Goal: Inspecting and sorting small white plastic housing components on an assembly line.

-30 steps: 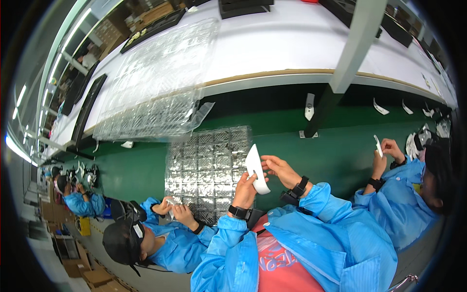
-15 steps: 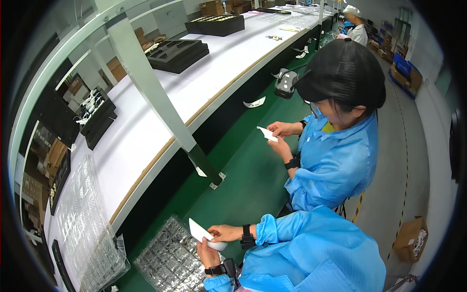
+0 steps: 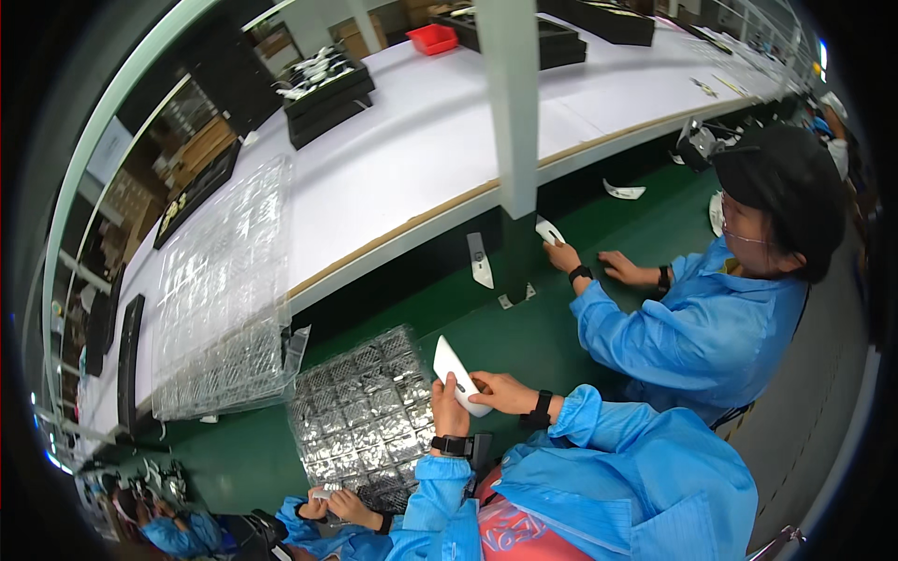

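Note:
I hold a smooth white plastic shell [image 3: 453, 363], pointed at its upper end, with a small dark slot in its face. My left hand [image 3: 450, 409] grips its left edge, thumb up along the side. The fingers of my right hand [image 3: 503, 393] close on its lower right edge. The shell is tilted above the green bench. Just left of my hands lies a clear plastic blister tray [image 3: 360, 411] with rows of pockets.
At right, a co-worker [image 3: 692, 280] touches another white shell [image 3: 549, 230]. A white-and-grey piece [image 3: 480, 260] lies near the post [image 3: 510, 112]. More clear trays [image 3: 224, 299] cover the raised white shelf's left end. Another person's hands [image 3: 339, 506] work at the lower left.
The view has swung left, so the scene sits farther right. My shell now turns its slotted face up. The co-worker's hands have parted, one reaching forward with the shell.

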The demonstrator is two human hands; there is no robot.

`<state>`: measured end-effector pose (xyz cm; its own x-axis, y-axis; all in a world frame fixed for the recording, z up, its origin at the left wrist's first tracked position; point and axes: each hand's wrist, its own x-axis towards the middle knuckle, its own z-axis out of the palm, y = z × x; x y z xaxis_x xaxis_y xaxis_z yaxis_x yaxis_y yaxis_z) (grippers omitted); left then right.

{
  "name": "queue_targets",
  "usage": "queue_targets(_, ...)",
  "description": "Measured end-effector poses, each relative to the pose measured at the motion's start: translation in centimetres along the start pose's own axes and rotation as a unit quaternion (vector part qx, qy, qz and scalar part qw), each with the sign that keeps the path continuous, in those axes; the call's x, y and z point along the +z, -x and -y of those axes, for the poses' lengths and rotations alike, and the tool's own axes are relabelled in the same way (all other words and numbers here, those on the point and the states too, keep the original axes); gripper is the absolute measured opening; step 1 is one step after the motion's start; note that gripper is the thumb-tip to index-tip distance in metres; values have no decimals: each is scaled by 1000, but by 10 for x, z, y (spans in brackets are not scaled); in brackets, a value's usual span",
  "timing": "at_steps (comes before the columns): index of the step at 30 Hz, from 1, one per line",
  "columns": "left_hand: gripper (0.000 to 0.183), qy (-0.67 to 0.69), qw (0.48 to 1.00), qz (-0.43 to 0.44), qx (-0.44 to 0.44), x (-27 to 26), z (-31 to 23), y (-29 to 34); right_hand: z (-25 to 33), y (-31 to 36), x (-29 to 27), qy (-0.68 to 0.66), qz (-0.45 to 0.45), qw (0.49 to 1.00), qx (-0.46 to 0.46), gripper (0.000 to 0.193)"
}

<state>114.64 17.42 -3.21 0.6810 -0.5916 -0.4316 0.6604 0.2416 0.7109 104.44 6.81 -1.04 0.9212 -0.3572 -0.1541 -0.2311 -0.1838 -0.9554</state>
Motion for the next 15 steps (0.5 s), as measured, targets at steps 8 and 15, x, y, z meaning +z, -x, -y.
queue_targets(8, 56, -118, 990, -75, 25, -34, -34, -2, -29, -137, -7, 70, -80, 990, -93, 23)
queue_targets(15, 22, -93, 985, -139, -33, -70, -18, 40, -111, -334, -28, 263, -145, 954, 12, 34)
